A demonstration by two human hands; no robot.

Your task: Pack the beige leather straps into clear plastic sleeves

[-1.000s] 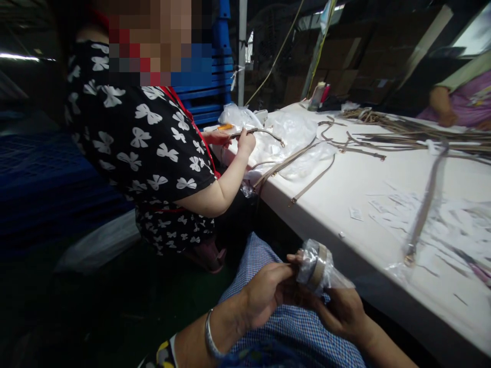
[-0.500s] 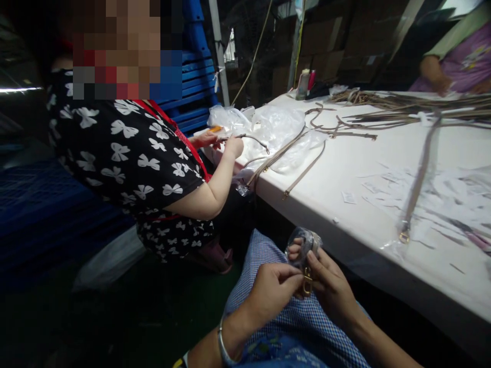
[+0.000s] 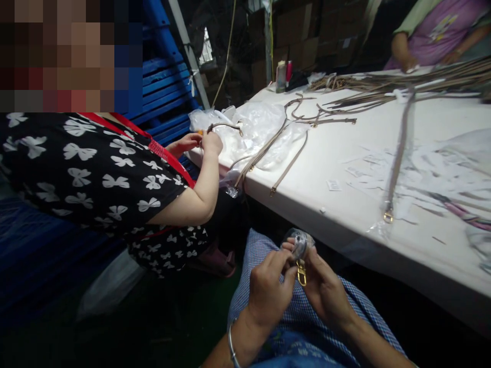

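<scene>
Above my lap, a coiled strap (image 3: 300, 244) wrapped in clear plastic sits between my hands. From its lower end hangs a gold clasp (image 3: 301, 274). My right hand (image 3: 328, 286) is closed around the coil from the right, its thumb on the near side. My left hand (image 3: 270, 283) pinches at the left side of the wrapping, next to the clasp. Part of the coil is hidden behind my fingers. A blue checked apron (image 3: 257, 255) covers my lap beneath both hands.
A white table (image 3: 307, 199) runs along the right, with brown straps (image 3: 289, 163), plastic bags (image 3: 264, 128) and paper scraps (image 3: 333, 185) on it. A co-worker (image 3: 95, 174) at my left handles a strap. Another person (image 3: 437, 36) stands across the table. Blue plastic stacks (image 3: 164, 82) rise behind.
The view has shifted slightly to the right. My left fingers have moved up from the clasp to the plastic-wrapped coil, and the gold clasp now hangs more exposed.
</scene>
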